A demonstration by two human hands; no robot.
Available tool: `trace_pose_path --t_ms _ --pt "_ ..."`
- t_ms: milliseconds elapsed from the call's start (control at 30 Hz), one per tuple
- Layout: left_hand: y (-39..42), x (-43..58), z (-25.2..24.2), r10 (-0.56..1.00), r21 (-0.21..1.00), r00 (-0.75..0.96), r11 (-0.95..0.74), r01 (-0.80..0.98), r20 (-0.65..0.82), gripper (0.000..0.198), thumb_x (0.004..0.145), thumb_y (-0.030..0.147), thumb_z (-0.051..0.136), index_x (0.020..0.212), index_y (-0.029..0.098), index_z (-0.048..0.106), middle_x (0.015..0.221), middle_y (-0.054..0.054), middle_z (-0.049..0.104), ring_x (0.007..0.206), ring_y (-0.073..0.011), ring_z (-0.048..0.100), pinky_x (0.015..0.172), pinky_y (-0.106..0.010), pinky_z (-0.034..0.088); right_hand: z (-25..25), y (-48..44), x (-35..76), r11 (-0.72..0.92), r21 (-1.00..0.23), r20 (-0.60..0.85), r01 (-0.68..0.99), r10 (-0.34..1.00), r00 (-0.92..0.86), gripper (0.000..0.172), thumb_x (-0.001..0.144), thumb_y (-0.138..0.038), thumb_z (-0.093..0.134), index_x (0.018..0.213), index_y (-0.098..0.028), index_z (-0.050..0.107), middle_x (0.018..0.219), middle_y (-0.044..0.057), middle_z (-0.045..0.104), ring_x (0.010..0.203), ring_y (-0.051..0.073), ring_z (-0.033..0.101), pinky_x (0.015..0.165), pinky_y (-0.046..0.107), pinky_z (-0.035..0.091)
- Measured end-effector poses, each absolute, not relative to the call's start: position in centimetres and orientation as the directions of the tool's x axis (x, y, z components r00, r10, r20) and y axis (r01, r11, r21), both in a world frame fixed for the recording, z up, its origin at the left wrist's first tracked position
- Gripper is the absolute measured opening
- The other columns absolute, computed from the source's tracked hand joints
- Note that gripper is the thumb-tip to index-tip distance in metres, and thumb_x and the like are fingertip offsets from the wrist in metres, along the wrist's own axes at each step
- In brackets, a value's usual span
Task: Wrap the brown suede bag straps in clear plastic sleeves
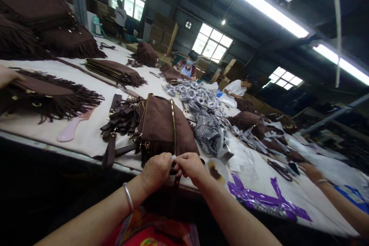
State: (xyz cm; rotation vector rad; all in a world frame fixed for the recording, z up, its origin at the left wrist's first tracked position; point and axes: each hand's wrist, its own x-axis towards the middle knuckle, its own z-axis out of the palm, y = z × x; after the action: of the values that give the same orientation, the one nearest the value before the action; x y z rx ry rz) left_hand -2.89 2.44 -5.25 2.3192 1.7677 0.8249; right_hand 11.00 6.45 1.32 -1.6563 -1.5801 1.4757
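Observation:
My left hand [157,170] and my right hand [190,166] meet at the table's near edge, fingers pinched together on a small dark fitting with a strap hanging below it; what it is I cannot make out. Just behind them lies a brown suede fringed bag [161,125] with gold zip trim. A bundle of dark brown straps [119,121] with metal clasps rests to its left. A silver bangle sits on my left wrist.
A pink comb [72,128] and more fringed bags [43,96] lie left. Wrapped rings [196,94], grey patterned fabric [206,130], a small cup [216,169] and purple tape [259,198] lie right. Another person's hand [313,173] rests far right; workers sit beyond.

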Motion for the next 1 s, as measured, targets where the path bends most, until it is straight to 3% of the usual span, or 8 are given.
trace_pose_path --t_ms 200,367,467,667,833,1000 --pt "3.0 -2.4 -4.5 0.985 0.699 0.112 -0.173 0.694 0.132 0.035 0.093 0.028 0.031 0.068 0.018 0.054 0.066 -0.004 0.058 0.064 -0.0169 0.056 0.062 -0.028 0.038 -0.7 4.5 11.7 -0.339 -0.906 -0.389 0.251 0.902 -0.186 0.019 0.076 -0.023 0.059 0.084 -0.009 0.069 0.061 0.003 0.066 0.037 0.007 0.053 0.032 0.016 0.034" --pt "2.7 -1.6 -3.8 0.987 0.946 0.022 0.146 0.289 -0.16 0.036 0.084 0.044 0.04 0.06 0.019 0.05 0.055 0.002 0.049 0.051 -0.013 0.046 0.05 -0.025 0.032 -1.1 3.3 11.7 -0.369 -0.924 -0.38 0.097 0.916 -0.129 0.021 0.074 -0.026 0.063 0.084 -0.008 0.068 0.06 0.003 0.066 0.034 0.006 0.048 0.031 0.015 0.033" --pt "2.1 -1.2 -3.5 0.959 0.951 0.03 0.276 0.138 -0.282 0.039 0.078 0.055 0.047 0.064 0.019 0.052 0.049 0.007 0.042 0.042 -0.0101 0.036 0.044 -0.023 0.027 -1.4 2.8 11.9 -0.359 -0.932 -0.363 0.05 0.925 -0.113 0.021 0.073 -0.028 0.064 0.08 -0.009 0.067 0.059 0.002 0.066 0.033 0.006 0.047 0.03 0.016 0.033" --pt "1.7 -1.0 -2.9 0.99 0.958 -0.02 0.143 0.248 -0.142 0.037 0.075 0.049 0.055 0.057 0.017 0.055 0.051 0.003 0.047 0.049 -0.0102 0.042 0.046 -0.022 0.028 -2.1 2.2 12.5 -0.352 -0.935 -0.354 0.038 0.93 -0.097 0.015 0.071 -0.027 0.061 0.071 -0.012 0.061 0.055 0.0 0.064 0.033 0.005 0.045 0.031 0.016 0.033" --pt "1.3 -0.8 -3.2 0.922 0.92 0.115 0.381 -0.092 -0.37 0.041 0.074 0.057 0.057 0.064 0.018 0.051 0.048 0.008 0.039 0.038 -0.005 0.026 0.038 -0.018 0.017 -1.9 2.0 12.2 -0.347 -0.937 -0.344 -0.039 0.936 -0.079 0.006 0.065 -0.019 0.057 0.068 -0.013 0.057 0.051 -0.003 0.059 0.034 0.004 0.041 0.033 0.016 0.03" --pt "0.7 -0.7 -2.9 0.848 0.806 0.271 0.523 -0.279 -0.456 0.041 0.073 0.057 0.06 0.068 0.018 0.049 0.044 0.01 0.033 0.036 -0.0032 0.017 0.035 -0.016 0.011 -2.9 1.9 11.5 -0.379 -0.924 -0.371 -0.041 0.919 -0.134 0.005 0.063 -0.02 0.056 0.063 -0.014 0.055 0.045 -0.005 0.05 0.032 0.004 0.034 0.031 0.017 0.024"
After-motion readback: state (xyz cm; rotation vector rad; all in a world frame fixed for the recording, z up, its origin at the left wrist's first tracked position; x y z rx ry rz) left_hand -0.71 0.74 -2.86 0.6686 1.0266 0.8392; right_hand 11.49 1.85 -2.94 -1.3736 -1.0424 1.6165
